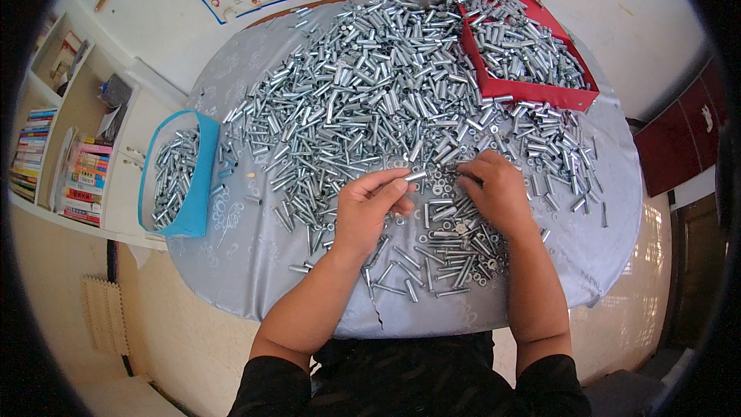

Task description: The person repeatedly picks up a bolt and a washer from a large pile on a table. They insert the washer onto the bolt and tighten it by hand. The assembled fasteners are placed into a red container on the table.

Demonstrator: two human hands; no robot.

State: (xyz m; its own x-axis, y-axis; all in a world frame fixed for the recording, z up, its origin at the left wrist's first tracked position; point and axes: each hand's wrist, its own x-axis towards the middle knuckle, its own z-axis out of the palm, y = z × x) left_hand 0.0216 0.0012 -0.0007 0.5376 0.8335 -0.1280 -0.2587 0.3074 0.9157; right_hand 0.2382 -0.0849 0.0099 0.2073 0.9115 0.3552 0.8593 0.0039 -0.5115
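The left hand (370, 205) pinches a short, shiny zinc-plated metal sleeve (414, 176) between thumb and fingertips, holding it level just above the round table (231, 262) under its pale grey patterned cloth, presumably so its open end faces the right hand (494, 185). That hand's fingers are pressed together over small parts at the near edge of the huge heap of smooth silvery metal tubes (370, 85). A blue cardboard box (197, 185) and a red cardboard tray (532, 93) hold more tubes, seemingly sorted.
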